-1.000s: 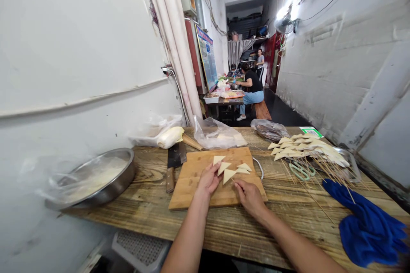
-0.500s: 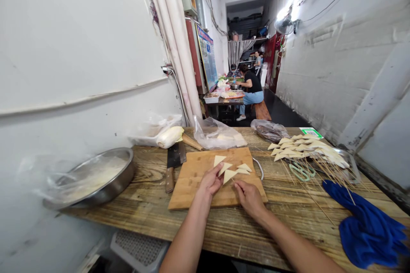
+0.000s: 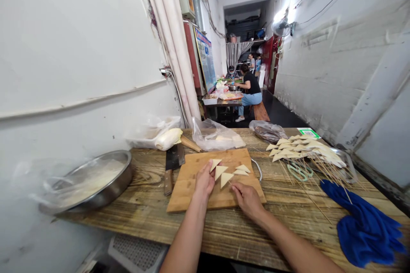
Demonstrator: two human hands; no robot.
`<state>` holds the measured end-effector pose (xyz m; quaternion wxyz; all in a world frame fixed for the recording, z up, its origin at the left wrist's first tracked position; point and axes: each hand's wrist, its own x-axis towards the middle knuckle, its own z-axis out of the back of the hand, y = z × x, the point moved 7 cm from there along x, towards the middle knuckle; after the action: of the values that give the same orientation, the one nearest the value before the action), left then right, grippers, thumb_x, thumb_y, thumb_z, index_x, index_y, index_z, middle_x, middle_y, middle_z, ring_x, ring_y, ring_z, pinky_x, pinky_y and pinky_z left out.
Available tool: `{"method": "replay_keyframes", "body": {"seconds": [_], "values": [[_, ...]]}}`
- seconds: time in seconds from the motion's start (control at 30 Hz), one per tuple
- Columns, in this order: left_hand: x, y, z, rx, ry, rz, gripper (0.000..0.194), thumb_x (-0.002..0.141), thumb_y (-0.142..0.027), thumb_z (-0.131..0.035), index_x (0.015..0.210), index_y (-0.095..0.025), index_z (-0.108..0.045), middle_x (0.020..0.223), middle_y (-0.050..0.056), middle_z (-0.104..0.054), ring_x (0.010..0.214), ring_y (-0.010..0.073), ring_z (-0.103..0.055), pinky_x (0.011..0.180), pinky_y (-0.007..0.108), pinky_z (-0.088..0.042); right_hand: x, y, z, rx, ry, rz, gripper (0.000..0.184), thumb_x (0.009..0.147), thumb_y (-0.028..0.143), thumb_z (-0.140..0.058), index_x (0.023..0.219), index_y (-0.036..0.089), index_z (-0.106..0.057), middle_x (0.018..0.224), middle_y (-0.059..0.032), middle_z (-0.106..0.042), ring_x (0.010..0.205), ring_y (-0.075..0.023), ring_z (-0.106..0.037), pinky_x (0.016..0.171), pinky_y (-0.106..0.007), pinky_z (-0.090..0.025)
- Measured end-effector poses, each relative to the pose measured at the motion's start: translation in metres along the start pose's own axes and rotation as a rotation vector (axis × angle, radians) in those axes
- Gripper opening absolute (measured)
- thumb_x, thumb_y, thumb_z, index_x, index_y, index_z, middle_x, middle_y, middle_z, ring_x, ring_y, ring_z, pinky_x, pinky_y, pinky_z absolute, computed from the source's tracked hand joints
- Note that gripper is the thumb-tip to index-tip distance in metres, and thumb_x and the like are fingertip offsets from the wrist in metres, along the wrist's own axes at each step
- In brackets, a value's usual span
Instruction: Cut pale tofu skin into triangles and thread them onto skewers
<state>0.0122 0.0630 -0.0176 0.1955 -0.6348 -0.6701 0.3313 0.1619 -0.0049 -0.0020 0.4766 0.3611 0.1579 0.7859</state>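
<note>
My left hand (image 3: 205,179) is closed, its fingertips pinching a pale triangular slice (image 3: 215,164) above the cutting board (image 3: 187,196). Two more such triangles, a middle one (image 3: 221,172) and a lower one (image 3: 226,180), line up between my hands, apparently on one thin skewer. The skewer's near end is pinched in my right hand (image 3: 248,199), which is closed over the board's right part. Most of that stick is hidden by the slices and fingers. Two loose triangles (image 3: 242,168) lie on the board just right of the threaded ones.
Left of the board lie a cleaver (image 3: 168,181) and a steel basin (image 3: 123,175). Plastic bags (image 3: 218,134) line the back edge. To the right are a pile of skewered triangles (image 3: 297,147), green-handled scissors (image 3: 300,172) and a blue cloth (image 3: 361,226). People sit at a farther table.
The slice in my left hand has tilted and shifted slightly down and left. My right hand keeps its grip on the skewer. The view has shifted a little.
</note>
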Motion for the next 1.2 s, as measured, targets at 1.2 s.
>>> {"method": "replay_keyframes", "body": {"seconds": [1.2], "values": [[0.001, -0.001, -0.001, 0.017, 0.045, -0.006, 0.011, 0.079, -0.013, -0.057, 0.082, -0.007, -0.065, 0.08, 0.012, -0.07, 0.07, 0.0152, -0.066, 0.069, 0.024, -0.054, -0.001, 0.0, 0.0, -0.036, -0.011, 0.011, 0.032, 0.091, 0.027, -0.033, 0.085, 0.019, -0.063, 0.076, -0.0041, -0.067, 0.068, -0.016, -0.061, 0.064, -0.024, -0.041]]}}
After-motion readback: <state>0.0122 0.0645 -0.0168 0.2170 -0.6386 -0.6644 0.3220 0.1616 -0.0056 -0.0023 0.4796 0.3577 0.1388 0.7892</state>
